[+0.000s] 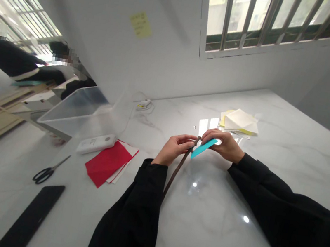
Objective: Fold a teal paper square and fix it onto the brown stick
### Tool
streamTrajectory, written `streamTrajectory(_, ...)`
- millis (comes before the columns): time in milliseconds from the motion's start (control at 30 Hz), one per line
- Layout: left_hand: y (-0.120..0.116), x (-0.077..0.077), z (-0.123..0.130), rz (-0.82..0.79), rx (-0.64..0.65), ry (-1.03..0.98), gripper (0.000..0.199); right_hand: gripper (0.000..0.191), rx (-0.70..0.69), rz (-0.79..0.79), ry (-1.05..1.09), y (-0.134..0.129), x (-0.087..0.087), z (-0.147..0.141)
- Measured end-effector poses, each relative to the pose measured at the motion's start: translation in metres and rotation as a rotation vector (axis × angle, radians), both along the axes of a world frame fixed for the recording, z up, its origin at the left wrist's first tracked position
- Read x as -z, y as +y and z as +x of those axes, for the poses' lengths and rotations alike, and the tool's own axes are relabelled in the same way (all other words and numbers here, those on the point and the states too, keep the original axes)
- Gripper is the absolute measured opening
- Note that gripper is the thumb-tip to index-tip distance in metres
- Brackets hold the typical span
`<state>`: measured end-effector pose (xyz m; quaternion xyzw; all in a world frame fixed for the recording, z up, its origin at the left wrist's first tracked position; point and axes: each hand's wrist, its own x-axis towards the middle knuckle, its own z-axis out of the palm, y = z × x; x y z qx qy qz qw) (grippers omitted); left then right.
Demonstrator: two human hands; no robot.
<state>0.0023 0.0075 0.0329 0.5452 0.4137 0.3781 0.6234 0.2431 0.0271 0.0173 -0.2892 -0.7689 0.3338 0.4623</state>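
Observation:
In front of me, my left hand (176,147) pinches a thin brown stick (177,169) near its upper end. The stick slants down toward my left sleeve, which hides its lower part. A bright turquoise piece (203,148), flat like paper or felt, is gripped by my right hand (223,144), with the fingers on its upper edge. Its lower left tip comes close to the stick; I cannot tell if they touch. Left of my hands lie red and white sheets (108,164), beside a white oblong device (97,143).
Black-handled scissors (47,172) and a long black object (32,217) lie at the left. A clear plastic bin (76,111) stands behind them. Cream and yellow sheets (240,122) are stacked at the back right, near a barred window (256,19). Two people sit at the far left.

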Motion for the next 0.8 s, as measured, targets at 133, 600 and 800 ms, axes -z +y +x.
streamTrajectory(133, 0.0004, -0.0022, -0.0014, -0.050, 0.019, -0.064, 0.047, 0.020, 0.034, 0.015, 0.001, -0.0004, -0.0019, 0.0009)
streamTrajectory(600, -0.0042, -0.0083, -0.0039, -0.045, 0.107, -0.039, 0.048, 0.026, 0.110, 0.011, 0.016, -0.0036, -0.0062, 0.0031)
streamTrajectory(800, -0.0052, -0.0104, -0.0044, -0.042, 0.115, -0.031, 0.046, 0.026, 0.101, 0.008, 0.022, -0.0052, -0.0077, 0.0025)
